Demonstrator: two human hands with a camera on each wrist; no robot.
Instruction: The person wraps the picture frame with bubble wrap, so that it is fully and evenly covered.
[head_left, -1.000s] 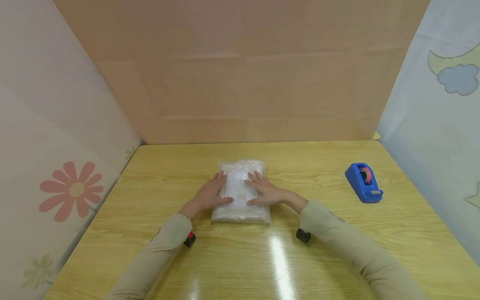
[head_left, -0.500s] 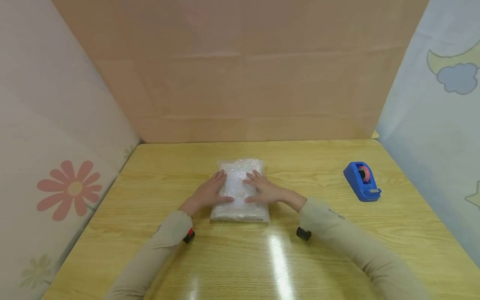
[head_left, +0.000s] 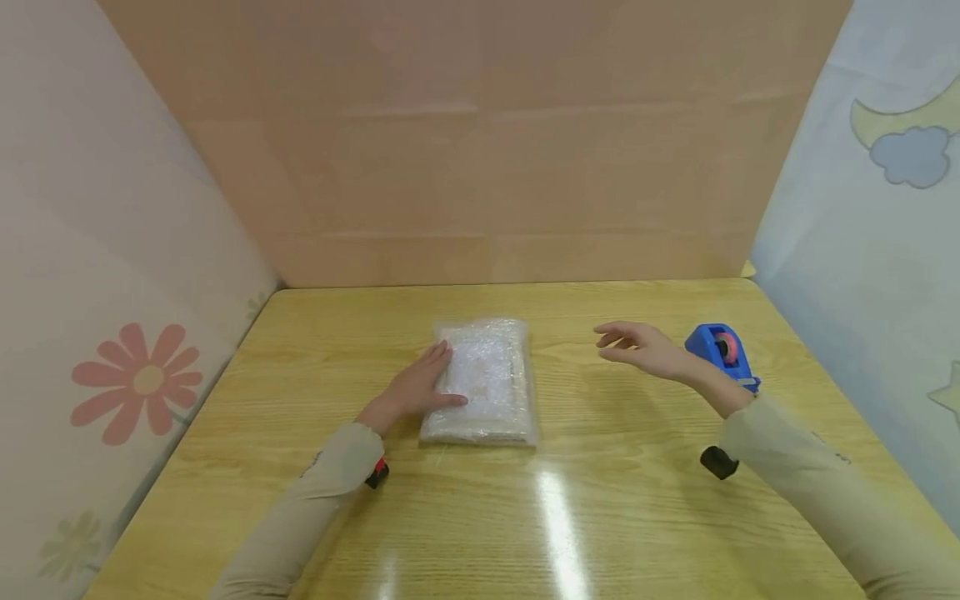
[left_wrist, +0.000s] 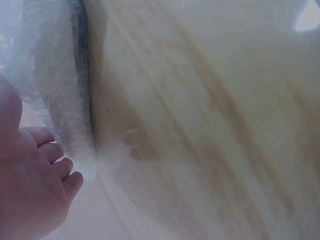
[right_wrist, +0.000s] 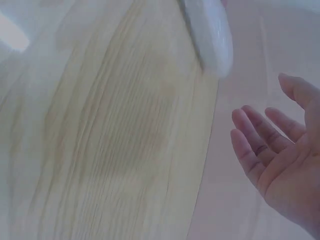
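Observation:
A flat rectangular package in clear bubble wrap (head_left: 487, 383) lies on the wooden table. My left hand (head_left: 412, 387) rests on its left side, fingers stretched along the wrap and thumb across the top. In the left wrist view, that hand (left_wrist: 35, 175) touches the edge of the wrapped package (left_wrist: 55, 75). My right hand (head_left: 647, 348) is in the air to the right of the package, holding nothing, its fingers loosely bent. The right wrist view shows its palm (right_wrist: 295, 175) bare, apart from the package (right_wrist: 212, 37). What is inside the wrap cannot be made out.
A blue tape dispenser (head_left: 723, 350) with a pink roll stands on the right of the table (head_left: 345, 333), partly behind my right wrist. A brown paper-like panel (head_left: 480, 167) rises at the back edge. Patterned cloth walls (head_left: 847, 292) flank both sides.
My right hand has left the package and moved right through the air toward the tape dispenser. The left hand and the package have stayed in place.

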